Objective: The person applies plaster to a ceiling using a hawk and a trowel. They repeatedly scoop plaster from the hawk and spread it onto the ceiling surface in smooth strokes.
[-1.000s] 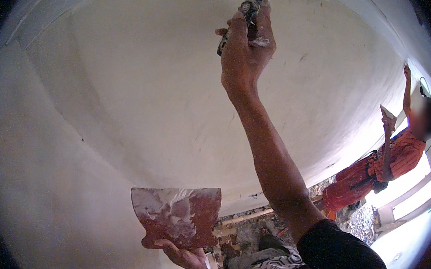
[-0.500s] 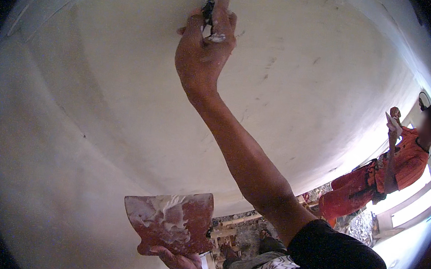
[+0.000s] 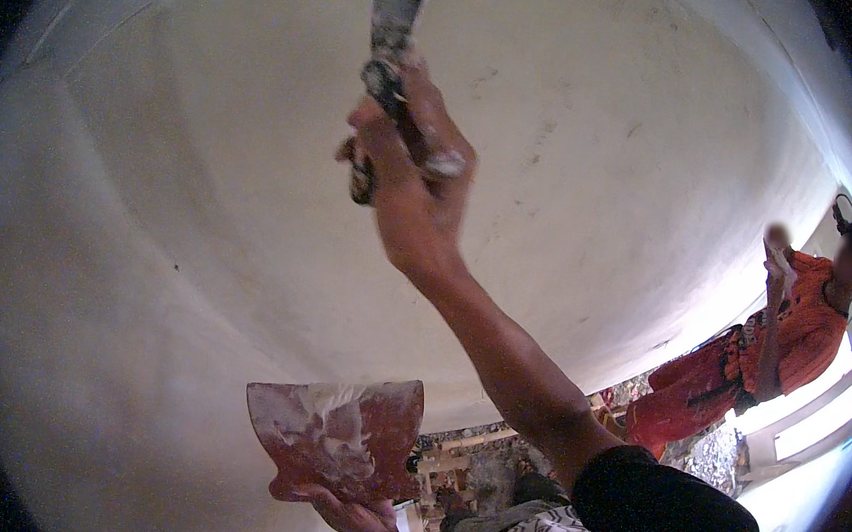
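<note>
Raised in front of the pale wall (image 3: pixel 283 197), my right hand (image 3: pixel 414 181) is closed round the dark handle of a putty knife (image 3: pixel 398 12). The knife's metal blade points up and runs out of the top of the picture. White paste smears the fingers. Low down, my left hand (image 3: pixel 354 514) grips the lower edge of a reddish-brown hand board (image 3: pixel 389 441). White putty (image 3: pixel 331 422) is spread in streaks over the board's face. The board's top edge lies close to the wall in the picture; whether it touches, I cannot tell.
At the right stands another person (image 3: pixel 788 321) in orange and red clothes, holding something pale. Rubble and wooden slats (image 3: pixel 472 457) show on the floor below. A bright window (image 3: pixel 815 422) is behind that person. Faint dark marks dot the wall.
My right hand has come down from the top with the putty knife, and its blade now shows. The left hand and board have hardly moved. The other person has shifted slightly.
</note>
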A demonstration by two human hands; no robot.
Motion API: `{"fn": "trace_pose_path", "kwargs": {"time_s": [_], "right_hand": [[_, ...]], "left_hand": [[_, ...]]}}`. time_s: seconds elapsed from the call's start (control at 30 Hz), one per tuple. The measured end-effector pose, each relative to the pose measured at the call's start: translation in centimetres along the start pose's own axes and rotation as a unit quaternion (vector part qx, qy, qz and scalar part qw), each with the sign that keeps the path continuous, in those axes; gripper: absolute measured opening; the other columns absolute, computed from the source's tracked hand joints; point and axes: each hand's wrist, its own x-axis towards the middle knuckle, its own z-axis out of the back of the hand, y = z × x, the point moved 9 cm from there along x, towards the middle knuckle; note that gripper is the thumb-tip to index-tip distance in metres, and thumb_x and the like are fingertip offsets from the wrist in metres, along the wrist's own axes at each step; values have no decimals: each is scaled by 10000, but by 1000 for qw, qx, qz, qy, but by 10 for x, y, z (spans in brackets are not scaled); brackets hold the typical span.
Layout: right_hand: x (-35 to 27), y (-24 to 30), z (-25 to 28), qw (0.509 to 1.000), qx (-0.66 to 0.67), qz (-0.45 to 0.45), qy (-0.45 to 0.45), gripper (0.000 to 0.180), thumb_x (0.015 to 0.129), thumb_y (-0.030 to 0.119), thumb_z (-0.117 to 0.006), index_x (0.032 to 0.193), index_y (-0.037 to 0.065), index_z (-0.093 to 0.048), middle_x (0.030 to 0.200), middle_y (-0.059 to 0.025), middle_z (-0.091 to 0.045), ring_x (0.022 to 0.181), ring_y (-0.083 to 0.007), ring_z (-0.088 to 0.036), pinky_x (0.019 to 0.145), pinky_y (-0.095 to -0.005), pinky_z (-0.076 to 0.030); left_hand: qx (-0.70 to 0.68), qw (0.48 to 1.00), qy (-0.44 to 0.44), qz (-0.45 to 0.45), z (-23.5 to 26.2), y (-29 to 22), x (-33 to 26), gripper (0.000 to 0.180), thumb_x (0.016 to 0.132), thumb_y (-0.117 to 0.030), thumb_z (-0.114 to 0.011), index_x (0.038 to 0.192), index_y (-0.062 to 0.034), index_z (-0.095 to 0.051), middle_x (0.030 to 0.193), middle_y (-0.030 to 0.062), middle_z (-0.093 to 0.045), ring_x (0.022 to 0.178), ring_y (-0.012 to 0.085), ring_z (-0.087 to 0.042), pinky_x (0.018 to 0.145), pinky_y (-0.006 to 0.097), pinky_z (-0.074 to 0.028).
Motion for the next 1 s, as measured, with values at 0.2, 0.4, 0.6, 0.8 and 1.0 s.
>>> {"fn": "trace_pose_path", "kwargs": {"time_s": [0.2,0.4,0.6,0.8,1.0], "right_hand": [[-64,9,49,919,15,-294,263,354,895,93,-639,1243,52,-589,1035,-89,-631,768,-132,-624,593,-245,-510],[-131,9,89,889,50,-349,293,320,829,-3,-684,1142,54,-647,1067,-113,-620,868,-171,-633,729,-281,-525],[-162,25,122,913,113,-266,288,419,797,-76,-678,1168,118,-662,1195,-143,-578,1071,-265,-573,884,-352,-492],[-174,32,107,915,128,-254,287,442,776,-112,-672,1122,163,-687,1200,-151,-576,1094,-282,-571,917,-372,-482],[-180,20,102,901,7,-260,347,356,763,-106,-689,1044,113,-688,1168,-128,-583,1093,-259,-577,916,-351,-495]], "left_hand": [[-68,995,44,63,2,6,4,642,958,-482,-460,1422,-58,-334,1399,123,-447,1253,297,-463,1037,460,-410],[-106,981,103,123,-83,-3,-4,565,990,-415,-426,1404,-36,-360,1333,143,-511,1154,280,-548,992,428,-447],[-141,972,115,150,-103,34,-40,571,999,-470,-355,1367,-38,-423,1232,114,-582,1030,204,-596,873,332,-502],[-310,907,216,189,-121,4,-39,561,988,-421,-427,1393,-36,-378,1253,125,-564,997,231,-616,829,358,-532],[-145,971,78,171,-84,7,-18,559,981,-412,-452,1396,-44,-378,1232,106,-581,947,207,-633,772,330,-547]]}}
